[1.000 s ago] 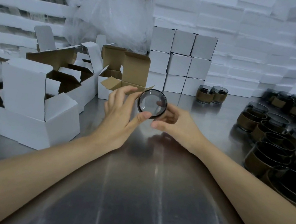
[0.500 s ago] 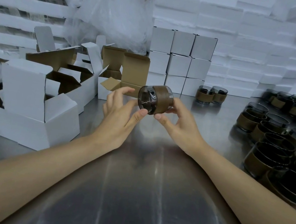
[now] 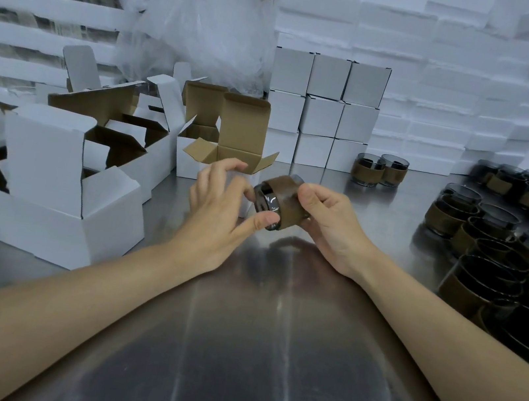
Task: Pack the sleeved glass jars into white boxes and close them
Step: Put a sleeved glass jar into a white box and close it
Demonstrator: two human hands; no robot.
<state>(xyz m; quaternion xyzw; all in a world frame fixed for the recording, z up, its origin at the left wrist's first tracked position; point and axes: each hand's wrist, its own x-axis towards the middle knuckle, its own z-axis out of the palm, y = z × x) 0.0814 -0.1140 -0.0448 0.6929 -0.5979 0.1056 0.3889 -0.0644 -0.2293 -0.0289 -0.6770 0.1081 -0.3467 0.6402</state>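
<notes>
Head view: one sleeved jar (image 3: pixel 281 203) is held clear of the steel table (image 3: pixel 266 356), lying on its side between both hands. The right hand (image 3: pixel 325 225) grips it round the brown sleeve, thumb on top and fingers curled beneath. The left hand (image 3: pixel 215 217) meets its bare glass end — thumb tip under the rim, forefinger at the upper edge, a light pinch as far as the blur allows. Just beyond the left fingertips stands one open box (image 3: pixel 228 160), lid flap up. Past the right fingers stand two more jars (image 3: pixel 378 171) beside nine closed boxes (image 3: pixel 322 112), stacked three by three. Left of the left fingers are several other open boxes (image 3: pixel 53 167); right of the right hand is a crowd of jars (image 3: pixel 489 257) — too overlapped to count.
</notes>
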